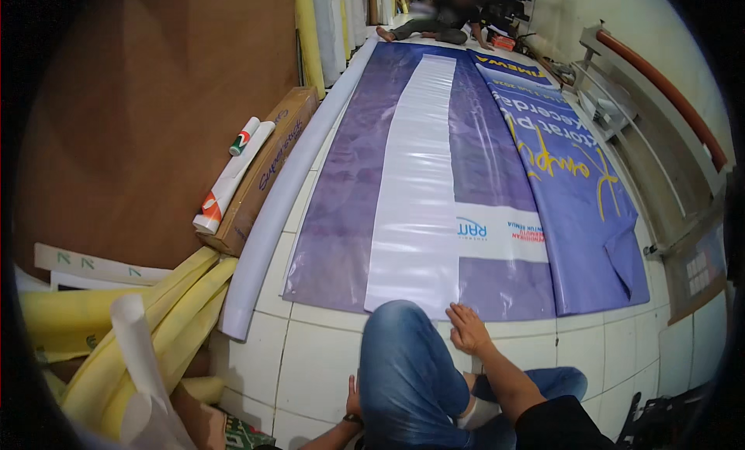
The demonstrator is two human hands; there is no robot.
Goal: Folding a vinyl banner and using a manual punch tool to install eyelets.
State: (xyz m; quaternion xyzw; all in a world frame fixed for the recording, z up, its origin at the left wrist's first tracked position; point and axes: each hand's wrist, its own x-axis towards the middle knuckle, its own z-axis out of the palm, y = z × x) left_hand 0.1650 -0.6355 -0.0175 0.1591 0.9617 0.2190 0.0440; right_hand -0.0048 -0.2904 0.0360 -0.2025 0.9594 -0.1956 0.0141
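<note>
A large purple printed vinyl banner (337,217) lies on the white tiled floor before me. Along its middle runs a long white strip (414,217), rippled across its width. My right hand (467,329) rests palm down at the strip's near right corner, fingers spread a little. Beside my raised knee, my left hand (353,397) is low near the floor, partly hidden by the jeans; whether it holds anything cannot be seen. On the right, a folded blue-purple part of banner (582,217) with yellow and white lettering lies over or beside the purple sheet.
A long white roll (291,199) and a cardboard box (270,170) with small rolls (233,176) lie left. Yellow rolled sheets (145,333) fill the lower left. Another person (448,19) sits at the far end. A metal-framed machine with an orange-brown roller (663,95) stands right.
</note>
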